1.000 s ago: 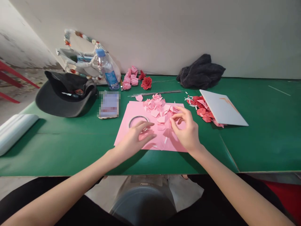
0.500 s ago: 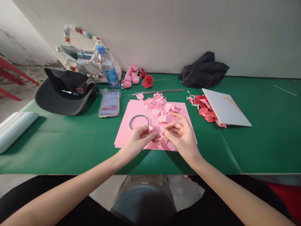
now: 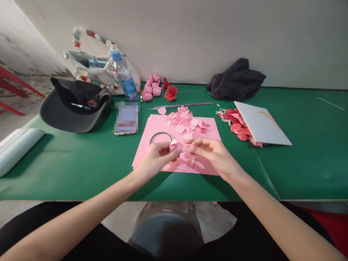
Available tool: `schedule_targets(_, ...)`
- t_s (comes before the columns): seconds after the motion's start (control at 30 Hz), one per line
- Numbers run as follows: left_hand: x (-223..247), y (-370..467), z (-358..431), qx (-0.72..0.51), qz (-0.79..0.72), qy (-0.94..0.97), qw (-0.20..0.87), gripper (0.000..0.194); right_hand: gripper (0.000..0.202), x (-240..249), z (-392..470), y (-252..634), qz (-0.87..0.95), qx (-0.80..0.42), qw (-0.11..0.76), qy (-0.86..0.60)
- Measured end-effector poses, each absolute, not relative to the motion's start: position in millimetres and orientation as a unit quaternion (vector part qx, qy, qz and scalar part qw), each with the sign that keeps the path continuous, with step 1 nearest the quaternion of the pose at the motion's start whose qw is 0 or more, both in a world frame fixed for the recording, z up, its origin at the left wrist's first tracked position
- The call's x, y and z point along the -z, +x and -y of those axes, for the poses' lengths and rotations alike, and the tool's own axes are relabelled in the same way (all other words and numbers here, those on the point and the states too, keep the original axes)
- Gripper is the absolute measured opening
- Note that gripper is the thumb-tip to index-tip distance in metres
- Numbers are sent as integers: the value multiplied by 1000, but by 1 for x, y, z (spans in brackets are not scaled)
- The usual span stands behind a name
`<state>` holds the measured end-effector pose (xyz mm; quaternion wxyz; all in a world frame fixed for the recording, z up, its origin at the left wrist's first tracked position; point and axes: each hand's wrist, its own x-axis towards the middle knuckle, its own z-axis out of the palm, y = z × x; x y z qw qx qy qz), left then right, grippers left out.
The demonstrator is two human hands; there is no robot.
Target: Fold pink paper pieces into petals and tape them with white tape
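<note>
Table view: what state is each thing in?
Bottle: capped, standing
Bag: open at top
Hat: opening upward, things inside
Phone: screen up, image blurred
Ring: flat on pink sheets
Dark cloth: bunched up
White board: tilted on red paper
Folded pink piece: held in left hand
Right hand: fingertips close together, grip unclear

Green table (image 3: 81, 163), pink sheets (image 3: 144, 148), red rose (image 3: 170, 93), blue-capped clear bottle (image 3: 125, 81), dark grey cap (image 3: 70, 119)

Pink paper piece (image 3: 173, 145), folded, pinched
</note>
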<state>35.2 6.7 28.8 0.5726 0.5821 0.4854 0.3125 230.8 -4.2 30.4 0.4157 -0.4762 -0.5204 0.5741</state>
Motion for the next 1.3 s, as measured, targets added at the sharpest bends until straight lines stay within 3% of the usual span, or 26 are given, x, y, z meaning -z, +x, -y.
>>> schedule_targets(0.13,-30,36,-6,-311,-479,577,584,31,23,-30,5,230,503,-590,383,-502)
schedule_targets(0.73,-26,38,-4,-316,-461,551,620,25,22,-25,6,226,462,-577,408,-535)
schedule_targets(1.07,-22,42,-1,-341,-463,561,595,39,21,-20,12,218,494,-542,448,-511)
schedule_targets(1.23,-20,42,-1,-350,-464,554,596,38,48,-15,9,221,462,-560,473,-499)
schedule_targets(1.3,-19,42,-1,-333,-469,557,599,34,43,-15,7,222,483,-556,461,-496)
